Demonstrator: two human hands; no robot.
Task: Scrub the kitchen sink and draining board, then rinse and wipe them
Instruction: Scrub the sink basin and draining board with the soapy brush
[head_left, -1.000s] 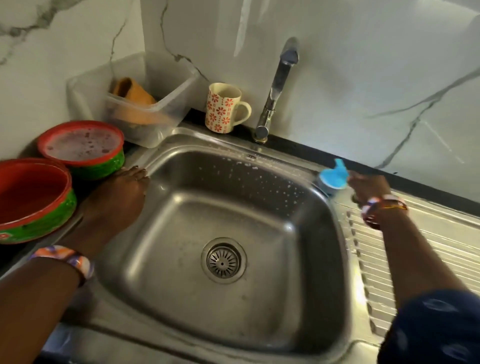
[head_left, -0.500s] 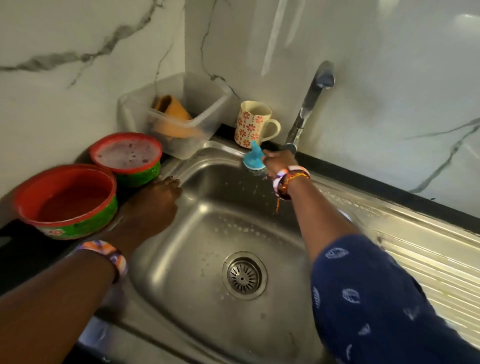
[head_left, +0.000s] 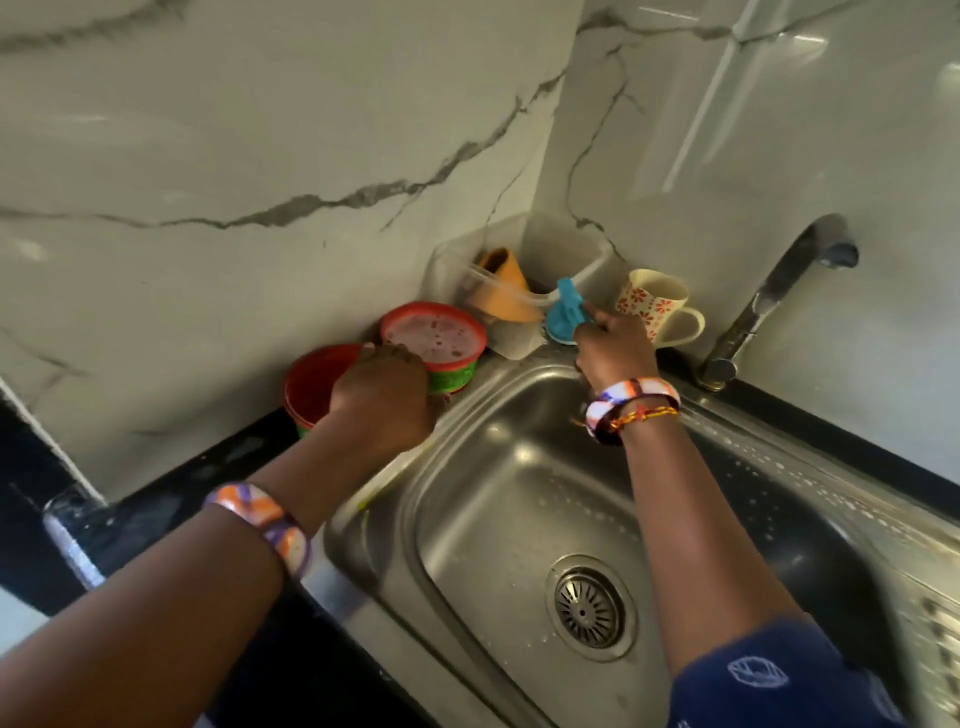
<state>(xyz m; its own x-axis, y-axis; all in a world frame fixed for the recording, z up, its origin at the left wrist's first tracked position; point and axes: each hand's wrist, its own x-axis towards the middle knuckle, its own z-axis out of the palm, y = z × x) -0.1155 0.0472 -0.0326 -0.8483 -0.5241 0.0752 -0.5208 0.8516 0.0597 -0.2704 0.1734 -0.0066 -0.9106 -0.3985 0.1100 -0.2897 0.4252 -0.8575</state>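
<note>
The right hand's fingers (head_left: 605, 318) were curled round the handle of a blue brush (head_left: 566, 314), its head pressed to the sink (head_left: 498, 499) rim at the far left corner, just beside a clear tub (head_left: 519, 340) and a flowered mug (head_left: 655, 306). The right hand (head_left: 613, 345) reached over the basin to get there. The left hand (head_left: 384, 400) lay knuckles-up on the left rim, against two red bowls (head_left: 434, 338); whether its fingers gripped a bowl or only rested there could not be told. Suds speckled the basin wall and the draining board (head_left: 831, 499) at the right edge, and the tap (head_left: 769, 301) ran dry, so this looked like the scrubbing step, on the rim corners. The next move probably called for short, firm strokes along the rim without knocking the tub or mug, and perhaps shifting the bowls aside.
</note>
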